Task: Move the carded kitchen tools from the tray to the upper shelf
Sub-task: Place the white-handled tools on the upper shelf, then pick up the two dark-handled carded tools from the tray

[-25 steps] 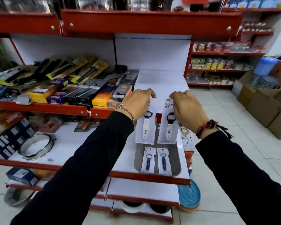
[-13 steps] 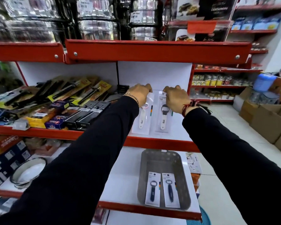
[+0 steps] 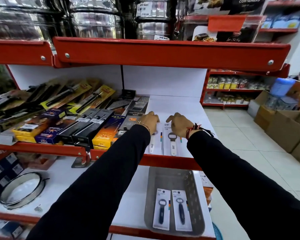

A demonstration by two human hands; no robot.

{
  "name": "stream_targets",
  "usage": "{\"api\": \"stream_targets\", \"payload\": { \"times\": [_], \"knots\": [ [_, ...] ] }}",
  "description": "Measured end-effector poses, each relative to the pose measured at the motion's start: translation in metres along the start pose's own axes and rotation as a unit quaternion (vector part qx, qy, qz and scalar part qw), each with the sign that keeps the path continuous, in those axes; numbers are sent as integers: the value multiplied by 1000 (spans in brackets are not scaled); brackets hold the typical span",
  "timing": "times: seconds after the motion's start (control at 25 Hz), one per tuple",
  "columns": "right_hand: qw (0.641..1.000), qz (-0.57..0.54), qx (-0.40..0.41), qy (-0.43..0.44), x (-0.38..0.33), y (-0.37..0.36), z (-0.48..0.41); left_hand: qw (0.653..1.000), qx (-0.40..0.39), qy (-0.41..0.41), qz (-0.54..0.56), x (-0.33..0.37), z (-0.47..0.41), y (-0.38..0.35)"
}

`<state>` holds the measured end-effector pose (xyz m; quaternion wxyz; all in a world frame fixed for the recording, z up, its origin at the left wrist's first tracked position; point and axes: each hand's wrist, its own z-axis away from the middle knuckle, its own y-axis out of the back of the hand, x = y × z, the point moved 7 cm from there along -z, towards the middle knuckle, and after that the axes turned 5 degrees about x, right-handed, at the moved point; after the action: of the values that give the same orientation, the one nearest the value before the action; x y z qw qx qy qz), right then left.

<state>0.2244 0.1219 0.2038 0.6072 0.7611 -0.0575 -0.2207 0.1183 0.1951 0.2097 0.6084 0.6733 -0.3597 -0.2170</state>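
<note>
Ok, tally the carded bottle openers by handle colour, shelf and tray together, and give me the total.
White-handled openers, on the upper shelf under the two hands: 2
Dark-handled openers, in the grey tray: 2
Total: 4

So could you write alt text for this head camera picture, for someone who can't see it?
A person's left hand and right hand rest on two white-handled carded bottle openers lying flat on a white upper shelf. Below, a grey tray holds two dark-handled carded openers. Boxed kitchen goods fill the shelf's left side.
</note>
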Motion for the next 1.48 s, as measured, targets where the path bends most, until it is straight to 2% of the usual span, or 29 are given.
{"api": "stream_targets", "payload": {
  "times": [0.2, 0.32, 0.48, 0.64, 0.76, 0.84, 0.96, 1.08, 1.28, 1.36, 1.48],
  "knots": [
    [998, 12, -52, -20, 9, -23, 15, 997, -19, -2, -76, 0, 8, -27],
    [1000, -2, -20, -17, 12, -19, 29, 998, -12, -1, -54, 0, 22, -27],
    [997, -4, 79, 14, 1, 12, 62, 995, 98, -27, 19, 14, 57, 4],
    [979, -18, 193, 60, -20, 41, 125, 966, 240, -95, 19, 36, 120, 32],
    [973, -27, 221, 62, -24, 37, 176, 949, 285, -133, 12, 45, 164, 28],
    [975, -25, 214, 62, -21, 20, 204, 947, 284, -152, 16, 51, 189, 12],
    [984, -22, 171, 54, -10, -22, 232, 955, 246, -162, 25, 57, 214, -28],
    [994, -26, 99, 32, 13, -73, 236, 972, 168, -156, 44, 57, 220, -76],
    [997, 12, -59, -48, 66, -158, 212, 994, -49, -49, 83, 38, 190, -171],
    [991, 18, -116, -68, 84, -189, 196, 987, -139, -11, 82, 31, 172, -207],
    [981, 39, -182, -59, 100, -225, 171, 969, -242, 3, 58, 30, 146, -252]
  ]
}}
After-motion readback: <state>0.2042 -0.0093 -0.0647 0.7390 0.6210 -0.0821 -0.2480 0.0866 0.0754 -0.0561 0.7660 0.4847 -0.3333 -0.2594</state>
